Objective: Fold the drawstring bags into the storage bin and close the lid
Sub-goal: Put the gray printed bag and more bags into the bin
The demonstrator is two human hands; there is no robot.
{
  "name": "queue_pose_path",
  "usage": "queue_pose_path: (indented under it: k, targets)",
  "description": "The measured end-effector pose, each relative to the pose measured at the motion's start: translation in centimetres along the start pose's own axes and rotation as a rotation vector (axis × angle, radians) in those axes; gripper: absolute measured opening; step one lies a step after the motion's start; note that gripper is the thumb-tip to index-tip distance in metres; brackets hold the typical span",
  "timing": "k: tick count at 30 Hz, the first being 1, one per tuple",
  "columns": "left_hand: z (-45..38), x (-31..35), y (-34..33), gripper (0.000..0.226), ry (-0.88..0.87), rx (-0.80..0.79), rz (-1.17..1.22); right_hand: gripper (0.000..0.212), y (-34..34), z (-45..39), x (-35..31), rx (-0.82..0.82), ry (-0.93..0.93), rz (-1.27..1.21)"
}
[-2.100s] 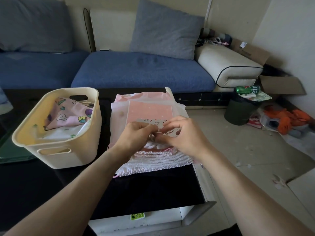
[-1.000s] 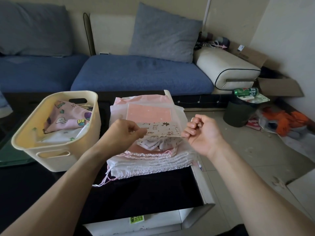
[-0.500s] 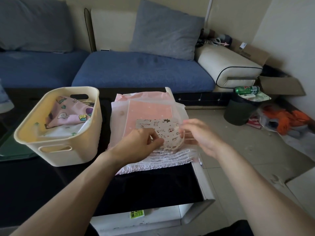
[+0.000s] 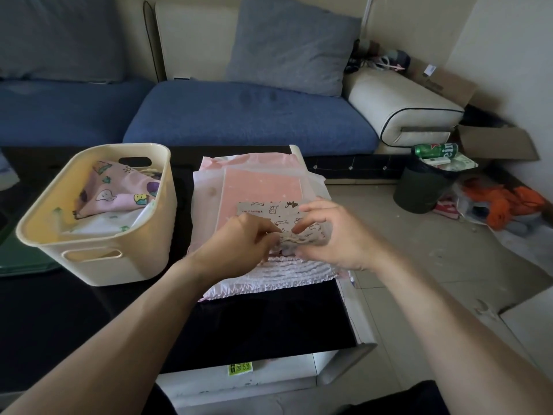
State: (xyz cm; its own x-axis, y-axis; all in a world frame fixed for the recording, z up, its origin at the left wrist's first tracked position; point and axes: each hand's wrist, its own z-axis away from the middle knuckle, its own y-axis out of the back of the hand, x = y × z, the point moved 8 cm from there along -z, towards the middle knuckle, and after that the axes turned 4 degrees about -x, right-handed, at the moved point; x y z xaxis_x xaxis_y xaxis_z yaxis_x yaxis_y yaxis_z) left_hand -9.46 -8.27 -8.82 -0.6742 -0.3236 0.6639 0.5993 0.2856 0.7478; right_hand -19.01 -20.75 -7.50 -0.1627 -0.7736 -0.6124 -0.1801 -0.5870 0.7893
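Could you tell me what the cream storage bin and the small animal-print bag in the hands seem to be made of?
The storage bin looks like moulded plastic: smooth, slightly glossy walls, rounded corners and cut-out handles. The animal-print bag looks like thin woven cloth, perhaps cotton: matte, printed, and gathering into soft ruffles where the left hand and right hand pinch it.

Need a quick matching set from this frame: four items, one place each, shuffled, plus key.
Items:
1. animal-print bag
2. pink cartoon bag
3. green can
4. grey cushion

Places:
A. leaning on the sofa back
B. on top of the bin of rubbish
C. inside the cream storage bin
D. on the bag stack, pinched by both hands

Pairs: 1-D, 2-C, 3-B, 4-A
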Motion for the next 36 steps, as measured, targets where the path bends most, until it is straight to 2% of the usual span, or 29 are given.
queue_pose_path:
  k: [2,4,8,12,14,20,24,27,31,33,36]
  targets:
    - [0.1,-0.2,-0.1,0.026,0.025,0.001,0.060,0.024,0.4,0.0,0.2,0.055,-0.031,0.030]
    - [0.0,-0.4,0.3,0.029,0.040,0.054,0.085,0.025,0.0,0.0,0.5,0.040,-0.081,0.017]
    - [0.0,-0.5,0.7,0.025,0.076,0.116,0.035,0.028,-2.3,-0.3,0.3,-0.035,-0.102,-0.007]
    - [0.2,-1.0,1.3,0.024,0.130,0.154,-0.058,0.012,-3.4,-0.8,-0.3,-0.045,-0.082,0.042]
    - [0.2,-1.2,1.9,0.024,0.131,0.186,-0.070,0.020,-3.4,-0.9,0.0,-0.065,-0.094,0.042]
    - [0.6,-1.6,2.8,0.031,0.155,0.246,-0.068,0.017,-3.2,-0.5,1.2,-0.103,-0.121,-0.200]
    - [0.2,-2.3,2.0,0.031,0.254,0.165,0.089,0.015,-3.1,-0.4,0.9,-0.080,-0.093,-0.309]
    - [0.0,-2.8,1.8,0.042,0.335,0.149,0.237,0.015,-3.3,-0.6,0.8,-0.099,-0.101,-0.282]
    - [0.0,-1.9,0.6,0.042,0.290,0.059,0.712,0.019,-3.4,-0.9,0.3,-0.109,-0.079,-0.174]
    - [0.0,-1.2,-0.1,0.037,0.270,0.015,0.823,0.019,-3.5,-1.0,0.2,-0.111,-0.076,-0.154]
    - [0.1,-1.1,-0.5,0.034,0.316,0.038,0.929,0.015,-3.1,-0.9,0.2,-0.093,-0.074,-0.248]
